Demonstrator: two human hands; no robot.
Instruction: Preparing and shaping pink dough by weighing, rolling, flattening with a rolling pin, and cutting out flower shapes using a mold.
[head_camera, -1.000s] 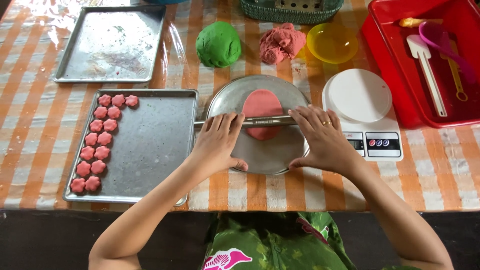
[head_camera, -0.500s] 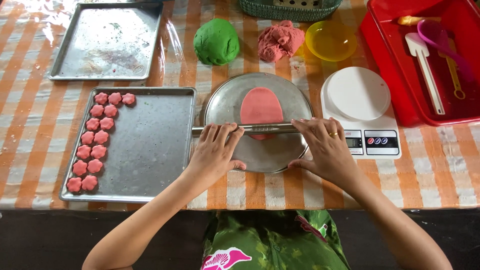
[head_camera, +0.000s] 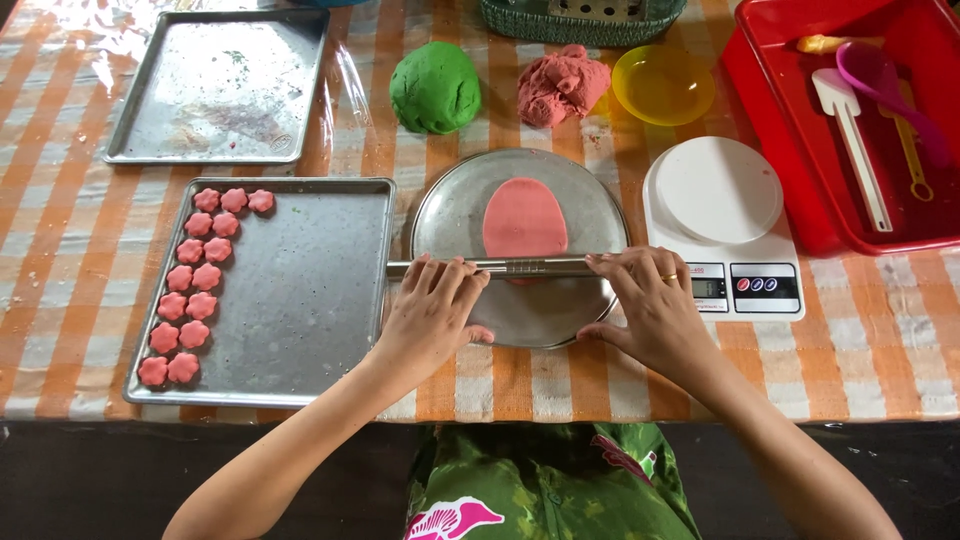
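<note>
A thin metal rolling pin (head_camera: 520, 267) lies across a round metal plate (head_camera: 455, 215), over the near end of a flattened oval of pink dough (head_camera: 524, 218). My left hand (head_camera: 432, 312) rests flat on the pin's left part, fingers spread. My right hand (head_camera: 650, 305), wearing a ring, presses the pin's right part with its fingertips. Neither hand is curled around the pin.
A metal baking tray (head_camera: 300, 290) at left holds several pink flower-shaped dough pieces (head_camera: 195, 278). Behind it lies a second metal tray (head_camera: 220, 85). A green dough ball (head_camera: 435, 87), a pink dough lump (head_camera: 562, 85), a yellow bowl (head_camera: 662, 85), a white kitchen scale (head_camera: 722, 225) and a red tray with utensils (head_camera: 860, 110) surround the plate.
The rolling pin and both hands have moved toward me along the dough, from its middle to its near end. The pink dough looks longer and flatter.
</note>
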